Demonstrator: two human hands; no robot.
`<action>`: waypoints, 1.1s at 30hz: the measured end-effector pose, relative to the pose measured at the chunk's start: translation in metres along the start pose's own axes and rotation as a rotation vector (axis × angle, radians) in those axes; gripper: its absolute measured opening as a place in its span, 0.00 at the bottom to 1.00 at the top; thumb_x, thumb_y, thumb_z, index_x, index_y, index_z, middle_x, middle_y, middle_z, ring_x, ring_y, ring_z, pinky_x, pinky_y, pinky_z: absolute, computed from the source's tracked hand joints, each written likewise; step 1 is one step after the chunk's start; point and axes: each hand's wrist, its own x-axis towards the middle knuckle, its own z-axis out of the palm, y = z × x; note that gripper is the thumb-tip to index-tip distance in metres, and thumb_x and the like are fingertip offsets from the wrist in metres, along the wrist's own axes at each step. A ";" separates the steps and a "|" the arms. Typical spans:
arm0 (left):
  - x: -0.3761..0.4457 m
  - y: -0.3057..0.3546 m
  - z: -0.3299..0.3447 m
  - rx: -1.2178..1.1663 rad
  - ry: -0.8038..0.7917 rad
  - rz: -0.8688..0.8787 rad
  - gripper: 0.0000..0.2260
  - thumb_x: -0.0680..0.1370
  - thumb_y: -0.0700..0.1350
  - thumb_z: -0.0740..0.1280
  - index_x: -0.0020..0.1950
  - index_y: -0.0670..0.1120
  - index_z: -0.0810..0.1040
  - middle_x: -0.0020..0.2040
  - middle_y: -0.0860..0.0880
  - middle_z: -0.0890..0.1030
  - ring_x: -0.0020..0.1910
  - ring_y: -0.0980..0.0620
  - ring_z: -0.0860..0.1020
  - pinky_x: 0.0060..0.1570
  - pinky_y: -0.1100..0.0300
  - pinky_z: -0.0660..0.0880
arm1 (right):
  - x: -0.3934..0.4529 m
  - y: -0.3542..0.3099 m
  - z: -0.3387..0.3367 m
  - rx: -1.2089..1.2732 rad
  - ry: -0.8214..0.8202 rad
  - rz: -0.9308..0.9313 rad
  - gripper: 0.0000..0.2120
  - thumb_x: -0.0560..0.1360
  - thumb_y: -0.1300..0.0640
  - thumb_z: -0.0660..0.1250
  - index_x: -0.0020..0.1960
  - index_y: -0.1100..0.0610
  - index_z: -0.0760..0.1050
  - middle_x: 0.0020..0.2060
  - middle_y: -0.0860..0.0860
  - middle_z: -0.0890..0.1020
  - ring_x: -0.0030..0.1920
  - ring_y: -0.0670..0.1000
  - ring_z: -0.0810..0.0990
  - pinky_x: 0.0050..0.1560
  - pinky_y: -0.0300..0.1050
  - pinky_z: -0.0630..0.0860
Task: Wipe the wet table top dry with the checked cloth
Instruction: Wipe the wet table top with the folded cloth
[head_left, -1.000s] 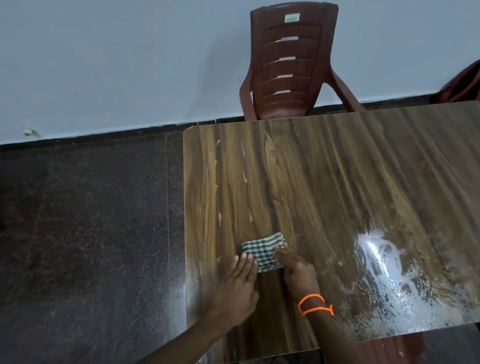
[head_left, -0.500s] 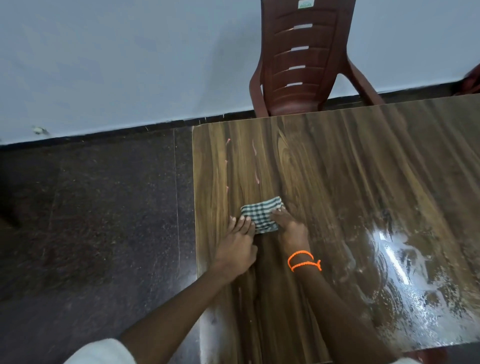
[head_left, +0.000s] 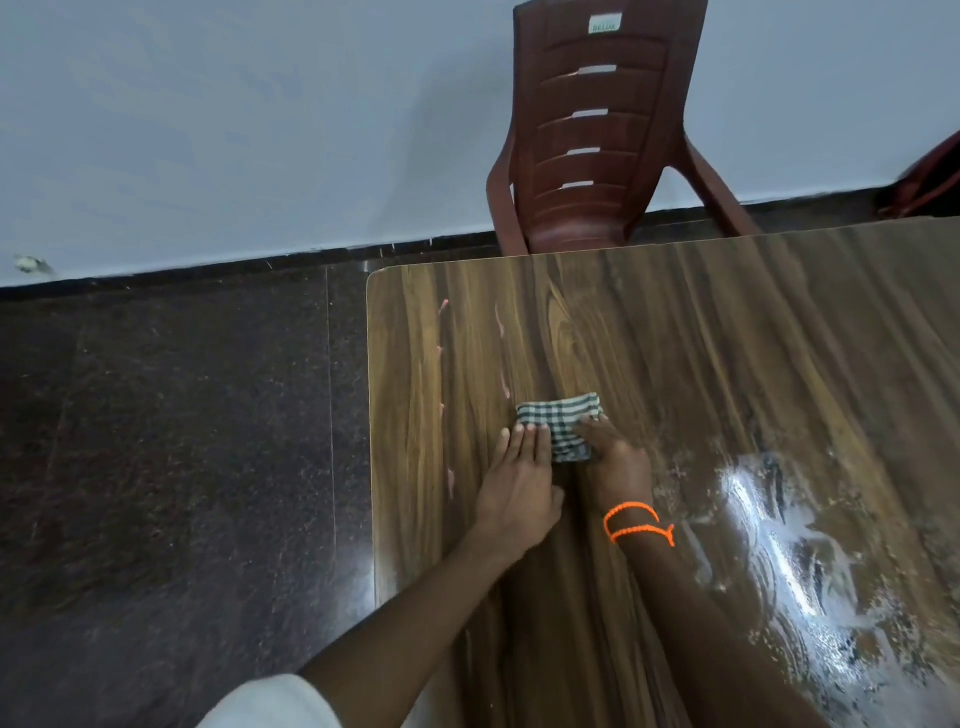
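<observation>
1. A white sleeve (head_left: 270, 701) shows at the near edge, on the person's left arm
2. Near right on the wooden table top (head_left: 701, 364), a wet patch (head_left: 795, 545) glares with streaks and droplets
3. An orange thread bracelet (head_left: 636, 522) circles the right wrist
4. The left hand (head_left: 519, 483) lies flat, fingers straight and together, their tips touching the left edge of the checked cloth (head_left: 561, 423)
5. The right hand (head_left: 615, 462) presses on the cloth's right part; whether its fingers curl round the fabric, I cannot tell
6. The folded cloth lies left of the table's middle
7. Faint pink marks (head_left: 501, 358) run beyond it
8. A maroon plastic chair (head_left: 587, 130) stands at the far edge, against the pale wall (head_left: 234, 130)
</observation>
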 end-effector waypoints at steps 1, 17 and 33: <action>0.011 -0.007 -0.006 0.026 -0.003 -0.012 0.35 0.79 0.53 0.60 0.80 0.37 0.51 0.80 0.37 0.56 0.79 0.42 0.52 0.78 0.46 0.46 | 0.013 -0.005 0.005 -0.010 -0.007 -0.001 0.23 0.63 0.74 0.67 0.53 0.55 0.82 0.55 0.52 0.83 0.60 0.53 0.78 0.59 0.38 0.70; 0.004 -0.027 -0.004 0.061 -0.023 0.034 0.34 0.77 0.55 0.53 0.79 0.38 0.57 0.79 0.37 0.59 0.79 0.42 0.55 0.78 0.45 0.49 | 0.013 0.004 0.007 0.016 -0.072 -0.161 0.24 0.65 0.70 0.59 0.56 0.55 0.81 0.58 0.50 0.81 0.64 0.50 0.74 0.64 0.33 0.66; 0.058 -0.092 -0.040 0.127 -0.004 -0.023 0.32 0.78 0.54 0.50 0.77 0.38 0.62 0.76 0.39 0.66 0.77 0.43 0.60 0.78 0.47 0.49 | 0.080 -0.039 0.039 0.044 -0.148 -0.210 0.26 0.66 0.74 0.62 0.58 0.54 0.80 0.60 0.51 0.80 0.66 0.52 0.72 0.59 0.46 0.74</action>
